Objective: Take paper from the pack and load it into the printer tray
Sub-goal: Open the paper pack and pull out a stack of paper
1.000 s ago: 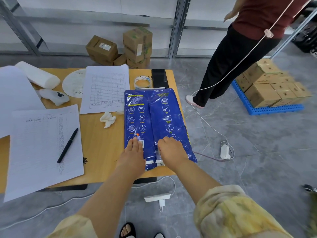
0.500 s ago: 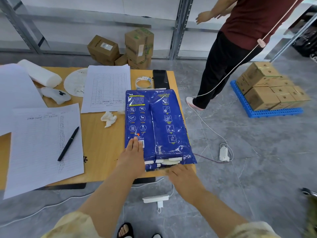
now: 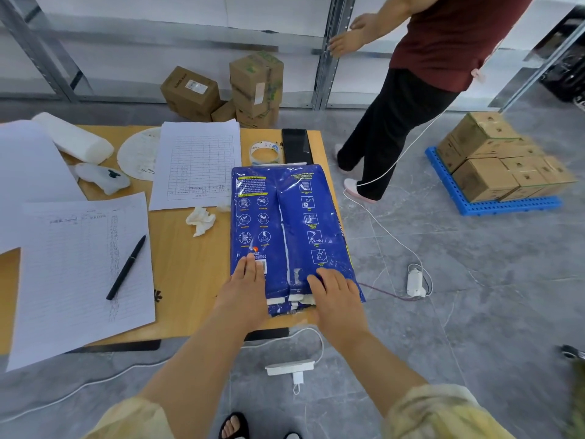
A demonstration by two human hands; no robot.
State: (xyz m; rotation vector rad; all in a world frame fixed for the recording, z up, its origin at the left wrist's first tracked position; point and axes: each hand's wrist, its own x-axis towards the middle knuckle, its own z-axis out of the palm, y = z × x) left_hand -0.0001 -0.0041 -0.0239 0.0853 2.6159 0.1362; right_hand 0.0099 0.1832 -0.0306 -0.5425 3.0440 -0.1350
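Note:
A blue plastic-wrapped paper pack [image 3: 285, 217] lies lengthwise at the right end of the wooden table [image 3: 190, 267], its near end torn with white paper edges showing. My left hand [image 3: 245, 286] rests flat on the pack's near left part, fingers apart. My right hand [image 3: 335, 296] lies flat on the near right corner of the pack, fingers spread over the wrapper. Neither hand grips anything. No printer or tray is in view.
Loose printed sheets [image 3: 196, 163], a black pen [image 3: 126, 267], crumpled tissue [image 3: 201, 218], a tape roll [image 3: 265, 152] and a black device [image 3: 296, 145] share the table. A person [image 3: 411, 90] stands at the shelving, far right. Boxes on a blue pallet [image 3: 500, 172] and a power strip [image 3: 289, 367] sit on the floor.
My right hand left the pack, dropped below the table edge, then came back flat onto the pack's near right corner. The left hand stayed put. The person turned to the shelf.

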